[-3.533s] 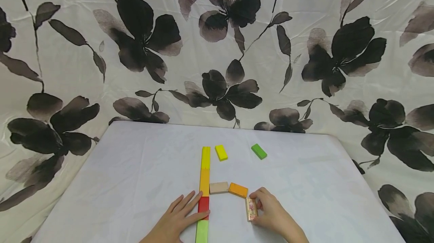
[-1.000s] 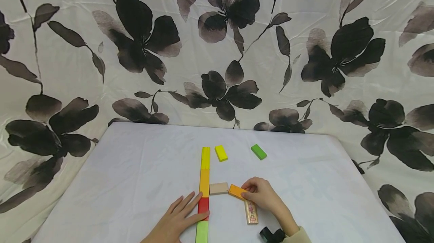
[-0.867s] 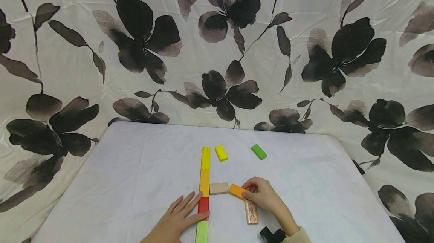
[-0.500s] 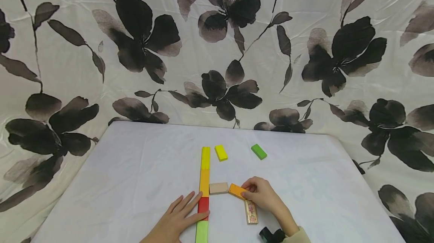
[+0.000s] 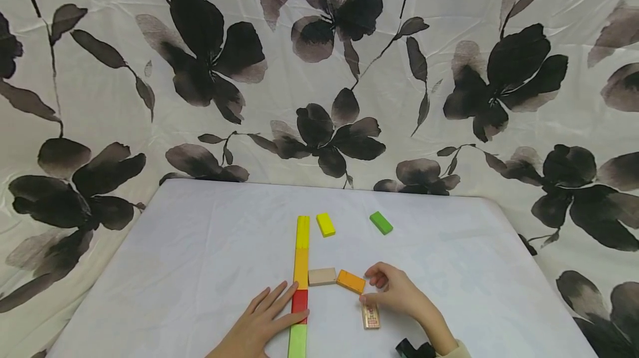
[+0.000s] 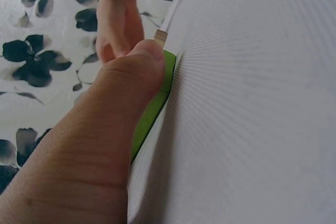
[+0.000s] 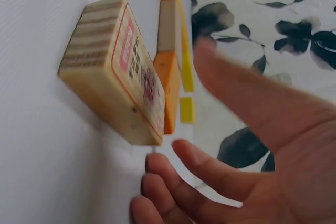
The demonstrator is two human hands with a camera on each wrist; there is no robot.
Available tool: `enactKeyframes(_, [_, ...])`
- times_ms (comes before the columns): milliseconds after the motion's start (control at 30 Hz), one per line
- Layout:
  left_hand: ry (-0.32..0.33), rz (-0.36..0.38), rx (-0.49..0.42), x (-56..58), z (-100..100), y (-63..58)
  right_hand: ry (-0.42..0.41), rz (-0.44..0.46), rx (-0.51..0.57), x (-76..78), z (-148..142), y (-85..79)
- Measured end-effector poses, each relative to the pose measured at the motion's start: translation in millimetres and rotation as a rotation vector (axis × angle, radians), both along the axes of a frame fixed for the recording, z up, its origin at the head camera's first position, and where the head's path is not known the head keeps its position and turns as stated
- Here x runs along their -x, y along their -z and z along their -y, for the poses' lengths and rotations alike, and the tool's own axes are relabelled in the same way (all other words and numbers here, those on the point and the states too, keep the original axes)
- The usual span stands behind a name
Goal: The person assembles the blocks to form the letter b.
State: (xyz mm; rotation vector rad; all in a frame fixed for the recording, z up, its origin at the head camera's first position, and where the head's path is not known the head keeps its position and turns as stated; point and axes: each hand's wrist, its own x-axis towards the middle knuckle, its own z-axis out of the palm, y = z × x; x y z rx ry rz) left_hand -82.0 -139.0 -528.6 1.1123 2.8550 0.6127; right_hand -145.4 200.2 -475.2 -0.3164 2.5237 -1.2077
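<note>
My left hand (image 5: pixel 259 324) lies with fingers spread across a straight row of wooden blocks. Its thumb and a fingertip touch the red block (image 5: pixel 299 308), between an orange-yellow block (image 5: pixel 302 263) and a light green block (image 5: pixel 297 341). Off the row's right side, a tan block (image 5: pixel 321 277) and an orange block (image 5: pixel 351 281) lie end to end in a bent line. A printed wooden block (image 7: pixel 139 72) lies just nearer than the orange one. Over it hovers my right hand (image 5: pixel 396 291), its thumb and fingers apart; the right wrist view shows nothing between them.
A yellow block (image 5: pixel 302 232) forms the row's far end. Loose on the white table (image 5: pixel 209 247) farther back are a yellow block (image 5: pixel 326 225) and a green block (image 5: pixel 381 223). A flowered cloth (image 5: pixel 319 69) hangs behind the table's far edge.
My right hand, which first held the printed block and then pinched the orange block, has let go and moved slightly right, its fingers spread. The left hand has stayed put.
</note>
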Motion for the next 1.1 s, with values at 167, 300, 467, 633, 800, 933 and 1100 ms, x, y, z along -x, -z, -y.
enactKeyframes(167, [-0.004, 0.030, 0.007, 0.7, 0, 0.5, -0.120, 0.013, -0.012, -10.3, -12, -2.8])
enactKeyframes(300, [0.004, -0.015, 0.014, 0.1, 0, 1.6, -0.163, -0.035, -0.019, -17.2, -13, -3.3])
enactKeyframes(467, [0.011, -0.058, 0.008, -0.5, 0, 2.3, -0.155, -0.056, -0.027, -20.6, -12, -4.3])
enactKeyframes(633, [0.008, -0.058, 0.001, -0.2, 0, 1.5, -0.146, -0.046, -0.042, -21.1, -11, -5.2])
enactKeyframes(800, [0.000, -0.025, 0.015, -0.1, -1, 1.1, -0.152, -0.055, -0.032, -21.8, -11, -6.0])
enactKeyframes(933, [-0.007, -0.026, 0.014, -0.3, -1, 1.1, -0.151, -0.057, -0.037, -21.7, -11, -5.4])
enactKeyframes(1100, [-0.004, -0.042, 0.008, -0.3, 0, 2.5, -0.148, -0.054, -0.049, -20.7, -12, -3.4])
